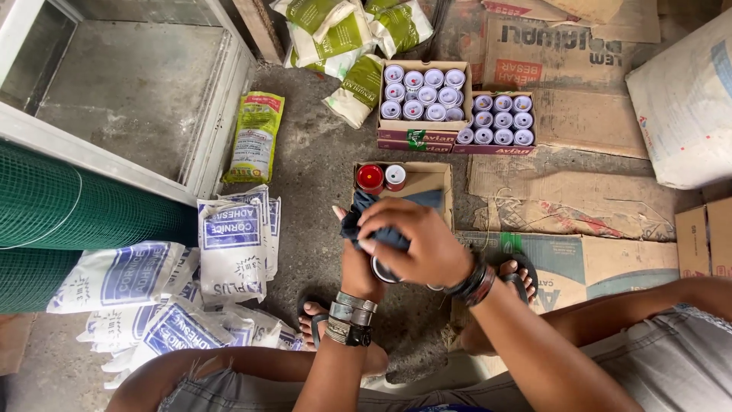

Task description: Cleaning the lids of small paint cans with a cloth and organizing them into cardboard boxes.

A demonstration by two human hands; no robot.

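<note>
- We are squatting over the concrete floor (pixel 320 175) and wiping a small round can (pixel 381 271) with a dark blue cloth (pixel 374 225); the can is sitting just on the near side of the open cardboard box (pixel 435 183), which we are taking as our landmark.
- Our right hand (pixel 419 244) is closing over the cloth, fingers curled down and pressing it onto the can's top; our left hand (pixel 358 263) is coming up from beneath and seems to be cupping the can's side, though the cloth and the right hand are hiding most of that grip, so we cannot tell how tightly it is closing.
- Inside the box, at its far left corner, two cans (pixel 381 177) with red tops are already standing upright, touching each other; the rest of the box is showing bare cardboard.
- Beyond the box, two full trays of cans (pixel 457 107) with pale lids are waiting, side by side.
- To the left of the box, white and blue sacks (pixel 229 244) are lying in a heap; green sacks (pixel 343 38) are lying beyond the trays.
- Judging from this, we are only beginning: two cans look finished, one is in hand, and many appear untouched.
</note>
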